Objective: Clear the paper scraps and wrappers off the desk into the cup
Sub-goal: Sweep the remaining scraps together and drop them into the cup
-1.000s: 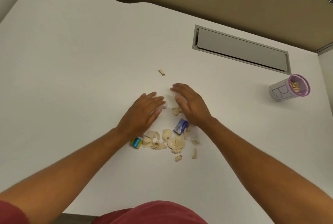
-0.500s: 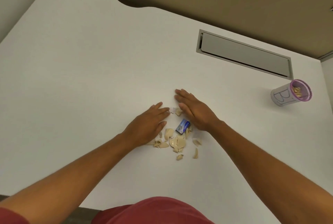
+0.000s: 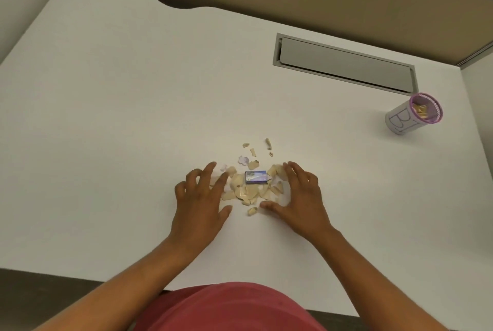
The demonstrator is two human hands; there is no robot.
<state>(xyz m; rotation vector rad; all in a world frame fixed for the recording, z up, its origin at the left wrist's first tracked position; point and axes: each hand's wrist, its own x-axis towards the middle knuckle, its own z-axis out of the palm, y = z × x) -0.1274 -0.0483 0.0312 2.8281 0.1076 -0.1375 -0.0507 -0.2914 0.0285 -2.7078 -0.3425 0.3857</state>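
Tan torn paper scraps [image 3: 246, 192] and a small blue wrapper [image 3: 256, 177] sit heaped mid-tabletop [image 3: 112, 106]; left hand [image 3: 200, 202] and right hand [image 3: 298, 197], fingers spread, bracket them, probably herding. White purple-rimmed cup [image 3: 412, 113] waits far right.

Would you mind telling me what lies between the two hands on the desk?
In the head view, a pile of tan paper scraps with a small blue wrapper on it lies between the left hand and right hand.
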